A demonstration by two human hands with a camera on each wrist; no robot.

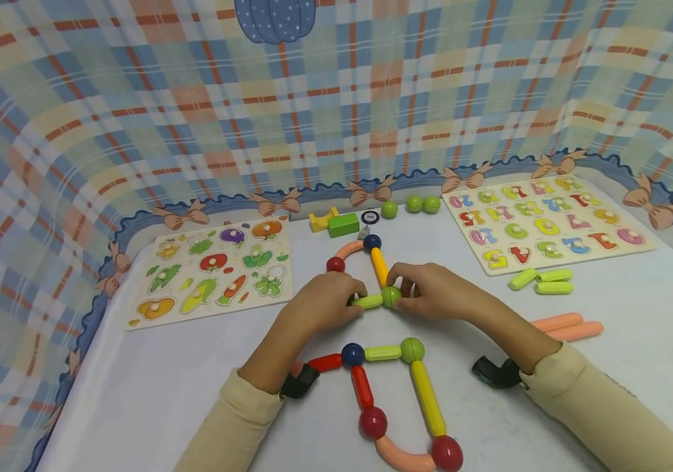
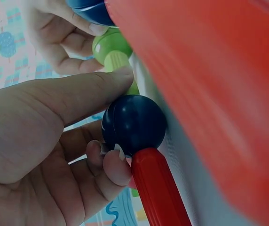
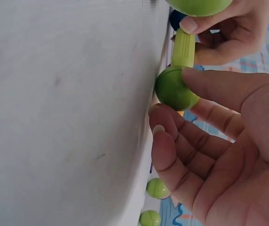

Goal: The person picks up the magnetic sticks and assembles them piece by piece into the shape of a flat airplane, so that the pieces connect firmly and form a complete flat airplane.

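Note:
My left hand (image 1: 327, 301) holds a short light-green magnetic stick (image 1: 369, 301) at its left end, thumb on the stick and fingers about the adjoining dark blue ball (image 2: 133, 123). A red stick (image 2: 159, 188) joins that ball. With the thumb and fingers, my right hand (image 1: 433, 292) pinches the green ball (image 1: 392, 297) at the stick's other end. From the green ball a yellow-orange stick (image 1: 379, 265) runs back to another dark blue ball (image 1: 373, 242). A curved pink stick (image 1: 349, 249) links that one to a red ball (image 1: 335, 265).
Nearer lies a second stick-and-ball figure, with a long yellow stick (image 1: 428, 398) and a red ball (image 1: 373, 423). A vegetable puzzle board (image 1: 135, 308) is at left, a number board (image 1: 478, 246) at right. Loose green sticks (image 1: 554, 288), pink sticks (image 1: 575, 331) and green balls (image 1: 414, 203) lie around.

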